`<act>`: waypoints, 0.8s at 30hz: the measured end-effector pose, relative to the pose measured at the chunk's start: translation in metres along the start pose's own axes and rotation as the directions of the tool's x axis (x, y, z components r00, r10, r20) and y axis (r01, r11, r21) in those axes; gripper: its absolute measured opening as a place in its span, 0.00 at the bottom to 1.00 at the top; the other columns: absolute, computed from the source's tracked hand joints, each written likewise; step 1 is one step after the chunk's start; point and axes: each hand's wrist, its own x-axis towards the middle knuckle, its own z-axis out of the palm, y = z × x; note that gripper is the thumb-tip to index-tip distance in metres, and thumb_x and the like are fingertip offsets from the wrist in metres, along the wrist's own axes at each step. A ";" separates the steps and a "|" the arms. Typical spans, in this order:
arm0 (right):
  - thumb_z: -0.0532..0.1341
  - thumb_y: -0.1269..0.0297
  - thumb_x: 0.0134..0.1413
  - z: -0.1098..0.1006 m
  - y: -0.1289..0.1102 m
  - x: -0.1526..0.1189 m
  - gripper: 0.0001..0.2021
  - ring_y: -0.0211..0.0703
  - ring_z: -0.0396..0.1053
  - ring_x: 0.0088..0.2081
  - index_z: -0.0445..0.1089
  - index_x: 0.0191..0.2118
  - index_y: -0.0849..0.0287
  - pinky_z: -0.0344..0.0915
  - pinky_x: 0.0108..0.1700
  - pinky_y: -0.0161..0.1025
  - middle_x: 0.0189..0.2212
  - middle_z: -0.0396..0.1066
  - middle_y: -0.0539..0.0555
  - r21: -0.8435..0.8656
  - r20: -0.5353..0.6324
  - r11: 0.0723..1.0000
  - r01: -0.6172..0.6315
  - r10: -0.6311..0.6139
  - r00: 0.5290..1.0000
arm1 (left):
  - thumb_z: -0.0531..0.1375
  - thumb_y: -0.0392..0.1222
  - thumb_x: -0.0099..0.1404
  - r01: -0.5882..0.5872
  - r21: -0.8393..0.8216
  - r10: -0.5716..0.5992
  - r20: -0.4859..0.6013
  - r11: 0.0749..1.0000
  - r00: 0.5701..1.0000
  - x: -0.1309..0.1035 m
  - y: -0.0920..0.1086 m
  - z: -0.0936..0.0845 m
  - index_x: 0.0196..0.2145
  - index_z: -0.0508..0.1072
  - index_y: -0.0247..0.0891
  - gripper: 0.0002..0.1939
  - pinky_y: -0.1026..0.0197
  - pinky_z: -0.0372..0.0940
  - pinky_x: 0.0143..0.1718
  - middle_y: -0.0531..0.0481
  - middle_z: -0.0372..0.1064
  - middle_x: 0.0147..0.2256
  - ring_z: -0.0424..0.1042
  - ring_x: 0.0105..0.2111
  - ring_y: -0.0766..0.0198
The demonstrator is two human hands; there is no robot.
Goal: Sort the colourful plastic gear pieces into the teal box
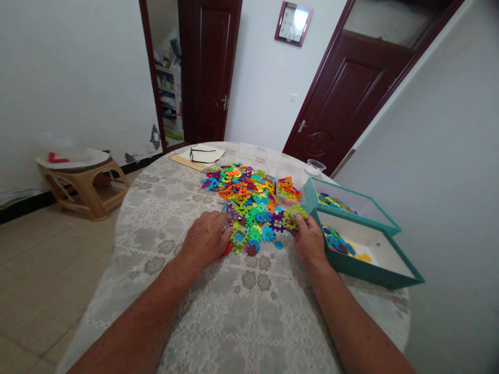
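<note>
My right hand [311,243] pinches a lime-green piece [295,213], the pile [257,212] to its left, the teal box [360,270] just right. My left hand [205,239] meets the pile; its grip, I cannot tell.

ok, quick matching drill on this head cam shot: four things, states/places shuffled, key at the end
Column 1
1. Glasses
2. Right hand
3. Pink-edged frame
4. Tan stool

Column 2
A. On the wall, between the dark red doors
B. Standing on the tiled floor, left of the table
C. Grip closed on a lime-green piece, right side of the pile
D. Lying on a cream sheet

Pairs: 1-D, 2-C, 3-A, 4-B
</note>
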 end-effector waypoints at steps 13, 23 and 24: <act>0.72 0.52 0.53 0.054 -0.004 -0.061 0.18 0.45 0.77 0.40 0.74 0.46 0.53 0.76 0.38 0.39 0.44 0.78 0.54 0.146 0.332 0.958 -0.245 0.186 0.925 | 0.59 0.46 0.68 0.145 -0.668 0.030 0.242 0.730 0.970 -0.009 0.036 0.010 0.46 0.76 0.39 0.13 0.62 0.67 0.31 0.49 0.78 0.36 0.75 0.29 0.62; 0.68 0.47 0.57 0.058 0.006 -0.070 0.17 0.39 0.72 0.29 0.72 0.44 0.54 0.68 0.27 0.33 0.35 0.76 0.51 -0.105 0.440 0.978 -0.181 0.209 0.874 | 0.52 0.51 0.71 0.307 -0.753 -0.027 0.360 0.582 0.933 -0.009 0.041 0.014 0.62 0.67 0.39 0.26 0.60 0.73 0.31 0.48 0.77 0.36 0.77 0.32 0.60; 0.67 0.47 0.58 0.059 0.006 -0.070 0.17 0.39 0.71 0.28 0.72 0.43 0.54 0.68 0.26 0.33 0.34 0.76 0.51 -0.122 0.432 0.979 -0.164 0.201 0.879 | 0.52 0.53 0.71 0.321 -0.749 -0.042 0.366 0.580 0.930 -0.008 0.042 0.014 0.64 0.66 0.39 0.28 0.60 0.74 0.33 0.47 0.78 0.38 0.78 0.33 0.59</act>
